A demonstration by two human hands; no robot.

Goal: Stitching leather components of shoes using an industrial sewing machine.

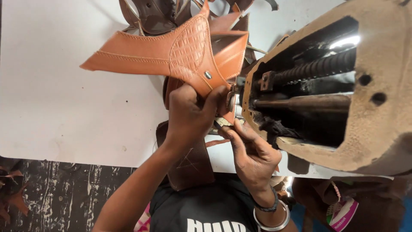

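Tan leather, stitched along its edges and stamped with a scaly pattern on its middle panel, makes up the winged shoe-upper piece point(180, 53) held up in the centre top of the frame. It looks light and pliable yet firm enough to keep its flared shape, so it should bend without cracking; the smooth faces may slip, and the thick seamed corner near the small metal rivet seems the surest place to grip. The left hand point(191, 114) is closed on exactly that lower corner, thumb and fingers pinching it from beneath, so the piece fans out above and to the left of the hand. The right hand point(251, 154), just below and to the right, has its fingers drawn narrow and pressed to the lower edge of the leather where it meets the grimy, beige open-sided machine point(343, 99); whether it grips anything I cannot tell. A metal bangle and dark band circle that wrist. Under both hands lies a dark brown leather strip point(191, 165) on the white counter point(64, 111), and more brown leather pieces point(154, 15) pile at the top edge.
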